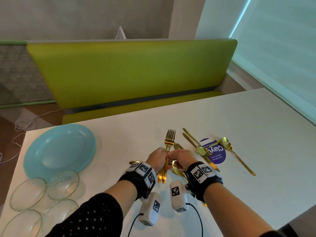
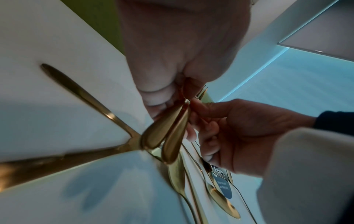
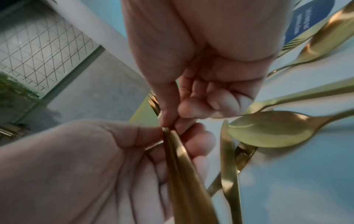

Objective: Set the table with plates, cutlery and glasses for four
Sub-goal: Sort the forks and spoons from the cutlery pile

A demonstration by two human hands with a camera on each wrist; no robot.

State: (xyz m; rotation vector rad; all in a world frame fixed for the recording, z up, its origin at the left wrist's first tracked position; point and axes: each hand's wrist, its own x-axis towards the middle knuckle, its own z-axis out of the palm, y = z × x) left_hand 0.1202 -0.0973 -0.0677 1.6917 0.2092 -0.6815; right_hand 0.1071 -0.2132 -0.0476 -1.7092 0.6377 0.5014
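Holding two gold forks [image 1: 166,156] upright over the white table [image 1: 256,127], you had both hands on the pair at mid-handle: your left hand [image 1: 157,159] curled round the stems, and your right hand [image 1: 182,158] pinching them from the other side between thumb and forefinger. Tines pointed away from you, toward the green bench [image 1: 130,71]; the broad handle ends hung down between your wrists.

Thin, rigid and polished, the forks looked light but likely to slide against each other, so the narrow neck above the flared handle seemed the surest place to grip, as you did. The wrist views showed the handles lying flat together against your left palm, with your right fingertips [image 3: 168,119] touching them just above.

Loose cutlery stayed scattered on the table just right of your hands: spoons [image 1: 228,145] and knives [image 1: 189,136] lying across a purple sticker [image 1: 218,153], and one spoon bowl [image 1: 177,169] directly under your right hand. A stack of pale blue plates [image 1: 59,150] sat well to the left, with four clear glass bowls [image 1: 63,183] grouped near the table's near-left corner. No place had yet been laid.
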